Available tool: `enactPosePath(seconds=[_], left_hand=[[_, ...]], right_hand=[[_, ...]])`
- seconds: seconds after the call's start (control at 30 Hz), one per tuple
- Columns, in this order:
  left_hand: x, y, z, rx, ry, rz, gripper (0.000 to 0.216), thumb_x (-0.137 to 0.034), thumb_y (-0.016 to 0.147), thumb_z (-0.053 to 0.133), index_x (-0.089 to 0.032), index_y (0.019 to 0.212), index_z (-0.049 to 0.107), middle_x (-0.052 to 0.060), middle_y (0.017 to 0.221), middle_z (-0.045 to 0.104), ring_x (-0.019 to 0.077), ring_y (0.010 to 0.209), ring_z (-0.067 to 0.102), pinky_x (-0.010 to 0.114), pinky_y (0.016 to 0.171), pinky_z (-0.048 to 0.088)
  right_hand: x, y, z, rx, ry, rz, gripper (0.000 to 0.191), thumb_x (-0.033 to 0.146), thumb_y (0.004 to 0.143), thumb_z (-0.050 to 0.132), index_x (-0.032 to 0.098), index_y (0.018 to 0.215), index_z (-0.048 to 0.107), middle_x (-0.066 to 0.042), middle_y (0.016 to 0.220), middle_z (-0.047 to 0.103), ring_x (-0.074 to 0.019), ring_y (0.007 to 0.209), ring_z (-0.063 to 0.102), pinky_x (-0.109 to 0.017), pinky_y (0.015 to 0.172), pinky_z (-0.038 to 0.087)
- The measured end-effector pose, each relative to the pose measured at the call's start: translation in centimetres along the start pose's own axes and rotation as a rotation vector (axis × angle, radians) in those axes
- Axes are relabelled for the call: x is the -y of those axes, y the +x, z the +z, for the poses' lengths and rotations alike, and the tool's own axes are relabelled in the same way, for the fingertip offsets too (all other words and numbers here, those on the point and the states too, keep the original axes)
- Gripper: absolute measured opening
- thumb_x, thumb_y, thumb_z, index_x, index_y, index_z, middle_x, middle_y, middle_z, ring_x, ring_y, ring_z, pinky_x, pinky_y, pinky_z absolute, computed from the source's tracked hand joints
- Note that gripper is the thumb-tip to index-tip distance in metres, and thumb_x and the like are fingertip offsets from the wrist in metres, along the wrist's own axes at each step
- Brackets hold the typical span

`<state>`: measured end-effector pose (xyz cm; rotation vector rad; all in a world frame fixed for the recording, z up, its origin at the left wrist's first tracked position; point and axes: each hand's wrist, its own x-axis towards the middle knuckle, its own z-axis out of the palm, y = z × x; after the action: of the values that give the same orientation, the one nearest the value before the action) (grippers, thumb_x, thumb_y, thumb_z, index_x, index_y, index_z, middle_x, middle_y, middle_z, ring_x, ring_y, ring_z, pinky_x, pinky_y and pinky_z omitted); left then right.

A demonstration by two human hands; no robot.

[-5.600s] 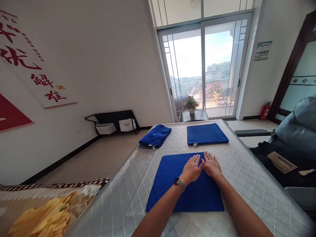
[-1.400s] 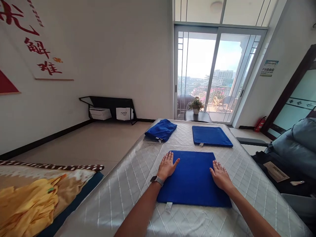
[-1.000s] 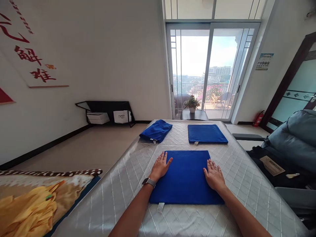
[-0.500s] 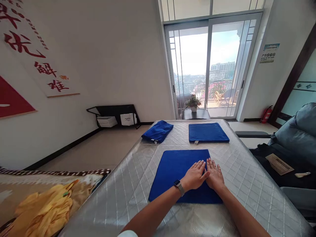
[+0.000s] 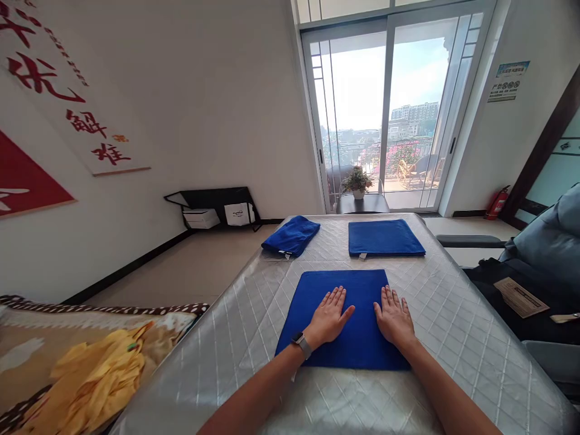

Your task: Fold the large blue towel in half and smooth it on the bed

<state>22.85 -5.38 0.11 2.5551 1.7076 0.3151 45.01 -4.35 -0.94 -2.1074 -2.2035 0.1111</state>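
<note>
A folded blue towel (image 5: pixel 357 287) lies flat on the silver quilted table (image 5: pixel 462 326) in front of me. My left hand (image 5: pixel 329 316), with a watch on its wrist, rests palm down on the towel's left half, fingers stretched out. My right hand (image 5: pixel 393 315) lies flat on the right half, fingers spread. A small gap separates the two hands. Neither hand holds anything.
At the far end of the table lie a loosely bunched blue towel (image 5: pixel 290 235) on the left and a flat folded blue towel (image 5: pixel 385 238) on the right. A patterned cloth with yellow fabric (image 5: pixel 95 368) is at my left. A grey armchair (image 5: pixel 544 254) stands to the right.
Half a second ago my hands lay side by side, touching, at the towel's right middle. They have now slid apart, the left one moving leftward.
</note>
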Motion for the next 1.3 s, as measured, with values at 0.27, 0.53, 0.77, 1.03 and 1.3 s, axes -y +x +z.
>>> enactPosePath(seconds=[0.27, 0.53, 0.77, 1.03, 1.3], left_hand=[[7.8, -5.2, -0.8, -0.052, 0.079, -0.206, 0.077, -0.063, 0.1, 0.015, -0.01, 0.155, 0.027, 0.014, 0.16, 0.028, 0.0251, 0.149, 0.021, 0.045, 0.122, 0.023], [8.8, -5.9, -0.8, -0.107, 0.031, -0.259, 0.079, -0.063, 0.101, 0.015, -0.006, 0.154, 0.029, 0.016, 0.159, 0.029, 0.0251, 0.149, 0.021, 0.044, 0.122, 0.023], [9.1, -6.1, -0.5, -0.141, 0.033, -0.233, 0.078, -0.062, 0.101, 0.016, -0.006, 0.153, 0.031, 0.017, 0.158, 0.032, 0.0273, 0.148, 0.024, 0.047, 0.12, 0.026], [9.2, -6.3, -0.4, -0.16, 0.034, -0.216, 0.08, -0.063, 0.1, 0.016, -0.005, 0.152, 0.033, 0.018, 0.157, 0.034, 0.027, 0.148, 0.027, 0.045, 0.12, 0.028], [9.0, -6.3, -0.7, -0.127, 0.072, -0.233, 0.084, -0.065, 0.099, 0.015, -0.001, 0.151, 0.032, 0.019, 0.158, 0.031, 0.0273, 0.148, 0.026, 0.044, 0.12, 0.026]], right_hand=[[-0.1, 0.0, 0.2, -0.007, -0.017, -0.002, 0.068, 0.044, 0.099, 0.019, 0.01, 0.158, 0.014, -0.006, 0.165, 0.012, -0.0232, 0.152, 0.008, -0.046, 0.122, 0.002], [-0.3, -0.1, 0.2, -0.023, -0.065, -0.01, 0.068, 0.045, 0.1, 0.017, 0.011, 0.158, 0.014, -0.006, 0.165, 0.014, -0.0223, 0.151, 0.009, -0.045, 0.122, 0.005], [-0.4, -0.3, -0.7, 0.014, -0.037, -0.024, 0.069, 0.048, 0.1, 0.018, 0.011, 0.158, 0.014, -0.006, 0.165, 0.015, -0.0226, 0.151, 0.011, -0.045, 0.122, 0.01], [-0.7, -3.6, -1.9, 0.053, -0.061, -0.046, 0.071, 0.052, 0.099, 0.019, 0.013, 0.158, 0.017, -0.004, 0.165, 0.015, -0.025, 0.151, 0.012, -0.049, 0.121, 0.012], [-0.5, -6.0, 0.0, 0.0, -0.046, -0.037, 0.071, 0.051, 0.099, 0.016, 0.012, 0.158, 0.014, -0.005, 0.165, 0.012, -0.0226, 0.152, 0.007, -0.048, 0.122, 0.006]])
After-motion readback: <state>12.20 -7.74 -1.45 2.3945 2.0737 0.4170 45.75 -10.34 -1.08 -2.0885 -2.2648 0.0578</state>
